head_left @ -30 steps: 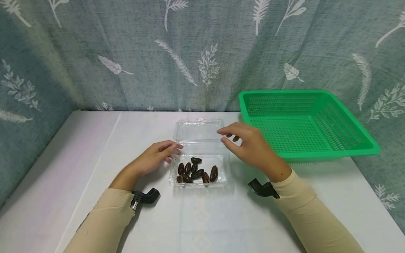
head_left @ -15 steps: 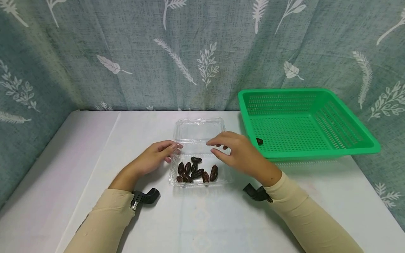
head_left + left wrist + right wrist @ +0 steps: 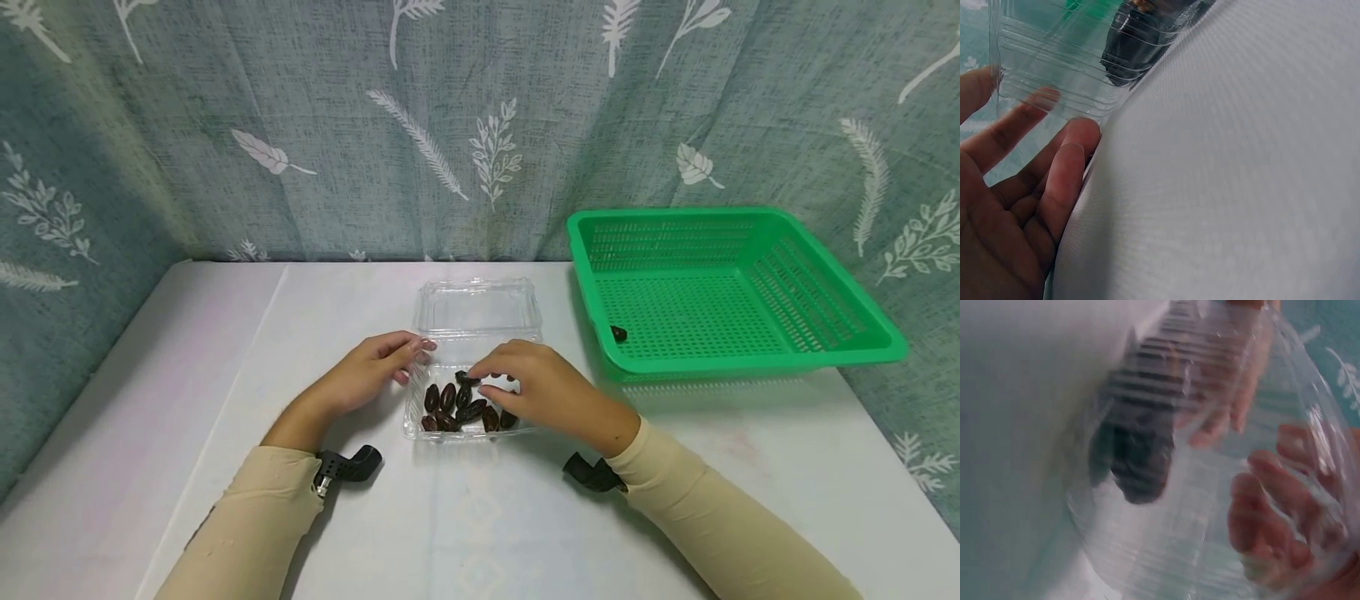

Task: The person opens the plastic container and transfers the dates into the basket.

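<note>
We see a clear plastic clamshell box (image 3: 476, 367) lying open on the white counter (image 3: 465, 517), its thin ribbed lid (image 3: 477, 306) folded back flat toward the curtain. The plastic is glossy and see-through, with stepped ridges along the walls that show plainly in the left wrist view (image 3: 1054, 69). In its tray lie the dates (image 3: 453, 404): dark brown, oval, smooth and slightly shiny, bunched together toward the near wall.

Our left hand (image 3: 367, 371) rests on the counter against the box's left wall, its grip relaxed, fingers nearly straight and their tips touching the plastic. Our right hand (image 3: 536, 387) reaches down into the tray, thumb and forefinger drawn close over a date (image 3: 465, 379) at the back of the bunch; we cannot tell whether the grip has closed on it, and the right wrist view is too blurred through the plastic to settle it.

To the right stands a green plastic basket (image 3: 825, 350), rectangular, with perforated walls and floor. One date (image 3: 618, 333) lies in its near left corner. Behind hangs a grey-green curtain (image 3: 300, 125) of coarse weave printed with white leaves. Both forearms wear beige sleeves (image 3: 712, 517).
</note>
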Tool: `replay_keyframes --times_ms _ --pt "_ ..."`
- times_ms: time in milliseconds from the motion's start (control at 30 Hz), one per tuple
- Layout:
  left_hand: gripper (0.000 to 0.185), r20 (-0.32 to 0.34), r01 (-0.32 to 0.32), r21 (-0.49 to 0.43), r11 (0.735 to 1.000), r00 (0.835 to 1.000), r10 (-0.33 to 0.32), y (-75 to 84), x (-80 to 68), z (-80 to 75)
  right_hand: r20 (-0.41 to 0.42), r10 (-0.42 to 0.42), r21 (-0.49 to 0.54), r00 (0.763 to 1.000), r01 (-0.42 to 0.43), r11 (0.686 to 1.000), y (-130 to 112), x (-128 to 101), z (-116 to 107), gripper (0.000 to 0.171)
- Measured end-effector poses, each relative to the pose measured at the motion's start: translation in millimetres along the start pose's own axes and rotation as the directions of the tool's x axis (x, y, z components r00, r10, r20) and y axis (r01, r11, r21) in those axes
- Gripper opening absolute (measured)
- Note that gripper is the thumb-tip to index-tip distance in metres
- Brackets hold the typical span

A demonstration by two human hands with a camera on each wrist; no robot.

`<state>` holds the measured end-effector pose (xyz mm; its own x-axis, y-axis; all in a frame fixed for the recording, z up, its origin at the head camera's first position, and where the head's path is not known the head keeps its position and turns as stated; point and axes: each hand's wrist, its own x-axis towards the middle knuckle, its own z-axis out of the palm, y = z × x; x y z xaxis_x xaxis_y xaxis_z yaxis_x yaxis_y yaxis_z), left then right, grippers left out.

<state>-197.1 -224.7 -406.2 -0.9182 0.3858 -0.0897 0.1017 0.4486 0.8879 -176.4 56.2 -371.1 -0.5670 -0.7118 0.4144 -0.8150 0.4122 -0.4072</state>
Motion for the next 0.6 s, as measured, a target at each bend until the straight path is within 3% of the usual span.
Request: replay_keyframes --times_ms 400,600 --pt "0.039 0.0 -0.011 0.018 1.0 1.0 0.011 0.2 0.2 0.1 0.106 0.072 -0.016 0.992 -0.071 0.997 -3.2 3.1 13.9 0.018" --pt "0.041 0.002 0.002 0.018 1.0 1.0 -0.002 -0.2 0.2 -1.1 0.181 0.133 0.009 0.974 -0.137 0.991 -2.1 5.7 15.8 0.017"
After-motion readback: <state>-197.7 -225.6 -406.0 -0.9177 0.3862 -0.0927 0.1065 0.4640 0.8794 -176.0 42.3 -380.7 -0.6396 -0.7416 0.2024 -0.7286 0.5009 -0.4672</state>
